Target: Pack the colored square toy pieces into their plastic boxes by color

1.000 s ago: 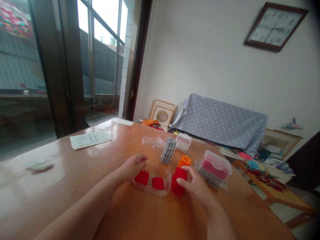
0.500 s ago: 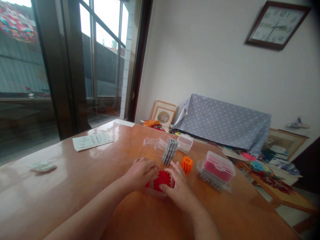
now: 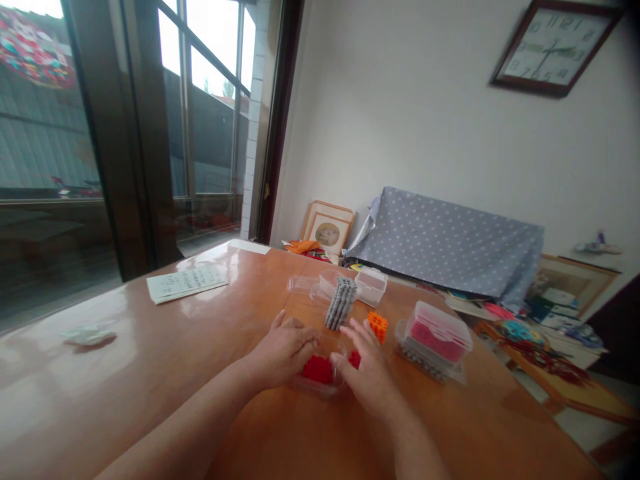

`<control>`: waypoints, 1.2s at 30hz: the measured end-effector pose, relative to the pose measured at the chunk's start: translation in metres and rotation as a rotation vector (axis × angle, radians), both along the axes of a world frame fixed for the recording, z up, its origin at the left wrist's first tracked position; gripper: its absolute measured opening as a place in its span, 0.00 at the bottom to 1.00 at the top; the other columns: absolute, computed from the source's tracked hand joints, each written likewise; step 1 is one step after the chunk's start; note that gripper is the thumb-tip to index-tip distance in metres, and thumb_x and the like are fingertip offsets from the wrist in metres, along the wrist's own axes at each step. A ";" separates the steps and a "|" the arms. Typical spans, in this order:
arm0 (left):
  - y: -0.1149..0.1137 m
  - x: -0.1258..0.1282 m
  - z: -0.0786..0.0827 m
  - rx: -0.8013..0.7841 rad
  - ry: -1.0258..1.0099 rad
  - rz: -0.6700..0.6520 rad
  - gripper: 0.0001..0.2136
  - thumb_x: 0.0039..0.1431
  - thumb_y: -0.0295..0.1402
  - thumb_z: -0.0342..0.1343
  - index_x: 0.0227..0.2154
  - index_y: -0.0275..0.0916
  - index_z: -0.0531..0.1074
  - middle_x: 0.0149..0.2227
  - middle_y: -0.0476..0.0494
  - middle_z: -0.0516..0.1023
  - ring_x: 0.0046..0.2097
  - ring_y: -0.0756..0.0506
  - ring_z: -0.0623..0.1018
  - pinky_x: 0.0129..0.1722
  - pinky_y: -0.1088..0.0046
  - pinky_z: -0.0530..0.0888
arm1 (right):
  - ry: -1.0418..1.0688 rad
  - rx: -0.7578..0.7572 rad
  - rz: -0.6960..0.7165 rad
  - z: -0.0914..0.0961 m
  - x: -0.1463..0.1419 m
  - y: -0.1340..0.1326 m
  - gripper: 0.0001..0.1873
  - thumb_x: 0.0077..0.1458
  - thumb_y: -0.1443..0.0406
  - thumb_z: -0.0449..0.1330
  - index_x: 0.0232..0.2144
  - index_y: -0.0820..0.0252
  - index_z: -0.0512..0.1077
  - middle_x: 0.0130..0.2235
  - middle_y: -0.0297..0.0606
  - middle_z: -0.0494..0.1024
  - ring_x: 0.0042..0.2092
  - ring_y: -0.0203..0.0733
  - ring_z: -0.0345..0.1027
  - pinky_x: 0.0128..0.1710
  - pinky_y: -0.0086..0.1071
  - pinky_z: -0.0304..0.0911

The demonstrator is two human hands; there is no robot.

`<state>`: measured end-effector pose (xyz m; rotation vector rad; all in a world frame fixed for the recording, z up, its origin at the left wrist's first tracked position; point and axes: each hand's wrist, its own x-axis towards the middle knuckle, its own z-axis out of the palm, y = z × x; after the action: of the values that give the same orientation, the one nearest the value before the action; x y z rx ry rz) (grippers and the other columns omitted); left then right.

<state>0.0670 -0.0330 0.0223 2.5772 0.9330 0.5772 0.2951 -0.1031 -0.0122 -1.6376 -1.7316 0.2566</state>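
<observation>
A clear plastic box (image 3: pixel 323 388) with red plastic pieces (image 3: pixel 318 369) in it stands on the table between my hands. My left hand (image 3: pixel 286 350) is at the box's left side, its fingers curled together; what they hold, if anything, is hidden. On the right side, my right hand (image 3: pixel 369 370) curves its thumb and fingers around a red plastic piece (image 3: pixel 355 359), mostly covered by the hand. Just beyond the fingers stand a grey stack of interlocking pieces (image 3: pixel 341 303), leaning a little, and an orange stack (image 3: pixel 378 325).
To the right, a lidded box with pink-red contents (image 3: pixel 439 333) rests on another clear box holding grey pieces. Behind the stacks are an open clear box (image 3: pixel 371 287) and clear lids (image 3: pixel 305 285). Written papers (image 3: pixel 187 283) and a small crumpled packet (image 3: pixel 89 335) lie left.
A red piece has moved from between my hands to the right, with my right hand around it. More of the box's inside shows. My left hand has barely moved.
</observation>
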 end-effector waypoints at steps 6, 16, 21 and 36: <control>-0.006 0.003 0.004 0.079 0.045 -0.027 0.17 0.70 0.36 0.43 0.47 0.48 0.78 0.45 0.45 0.82 0.56 0.38 0.73 0.67 0.42 0.44 | -0.022 0.046 0.000 0.005 0.003 -0.003 0.14 0.62 0.57 0.57 0.42 0.53 0.79 0.65 0.45 0.69 0.72 0.55 0.47 0.67 0.56 0.48; -0.012 0.009 0.000 0.129 0.119 -0.067 0.17 0.70 0.37 0.44 0.48 0.49 0.78 0.47 0.46 0.84 0.67 0.34 0.65 0.68 0.40 0.38 | -0.021 0.059 0.008 0.020 0.004 -0.012 0.13 0.64 0.59 0.54 0.33 0.54 0.77 0.61 0.46 0.73 0.69 0.53 0.53 0.66 0.54 0.49; -0.011 0.008 0.003 0.094 0.079 -0.084 0.17 0.70 0.36 0.43 0.47 0.50 0.78 0.48 0.47 0.83 0.64 0.37 0.69 0.69 0.42 0.39 | -0.061 0.032 0.042 0.023 0.003 -0.016 0.09 0.59 0.63 0.57 0.32 0.55 0.77 0.60 0.44 0.74 0.69 0.53 0.54 0.66 0.54 0.51; 0.005 -0.005 0.007 0.076 -0.014 0.154 0.13 0.65 0.32 0.47 0.45 0.42 0.76 0.43 0.44 0.82 0.47 0.41 0.77 0.53 0.62 0.69 | 0.100 -0.020 0.129 0.031 -0.024 -0.026 0.09 0.60 0.66 0.56 0.39 0.53 0.77 0.36 0.34 0.80 0.39 0.41 0.72 0.41 0.33 0.65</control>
<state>0.0623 -0.0282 0.0297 2.5793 1.1333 0.6841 0.2715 -0.1291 0.0190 -1.5035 -1.7650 0.4116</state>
